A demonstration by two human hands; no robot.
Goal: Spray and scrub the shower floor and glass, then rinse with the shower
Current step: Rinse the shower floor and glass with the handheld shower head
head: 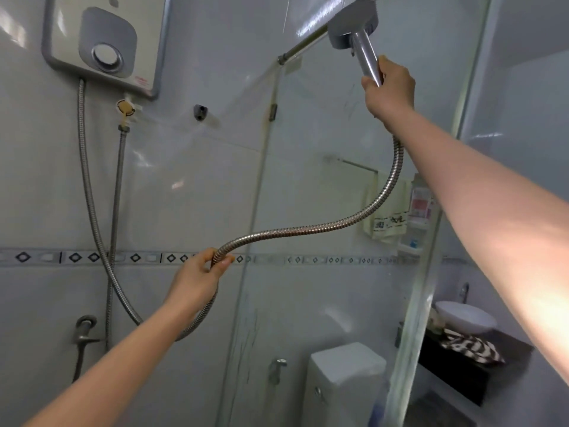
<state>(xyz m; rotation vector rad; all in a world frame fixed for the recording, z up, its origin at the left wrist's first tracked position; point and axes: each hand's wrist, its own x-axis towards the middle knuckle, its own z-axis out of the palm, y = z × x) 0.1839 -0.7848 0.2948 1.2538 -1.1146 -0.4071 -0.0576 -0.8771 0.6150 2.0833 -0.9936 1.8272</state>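
Hands: 2, bare, forearms reaching up from the bottom edge.
Right hand (389,87): 1 o'clock, fingers clenched round the smooth chrome tube handle of the shower head.
Shower head (352,24): 1, flat round chrome disc, high at 1 o'clock, just beside the metal rail (308,41) on top of the glass.
Shower hose (308,226): 1, ribbed metal, S-curve from the right hand down to centre, then loops low at 7 o'clock and climbs to the heater.
Left hand (200,272): just below centre, thumb and curled fingers pinching the hose.
Glass screen (323,303): clear, smooth, faint streaks low down, pale frame edge at 4 o'clock.
Water heater (104,44): 1, white rounded box, grey panel, 1 round dial, 11 o'clock.
Supply hose (115,195): 1, braided, straight down from a yellowish valve.
Wall bracket (200,112): 1, small, dark.
Tile border (77,257): 1 band, diamond pattern, 9 to 3 o'clock.
Toilet tank (348,374): 1, white, 5 o'clock, behind glass.
Basin (465,315): 1, white bowl, 4 o'clock; 1 striped cloth (474,346) touching it.
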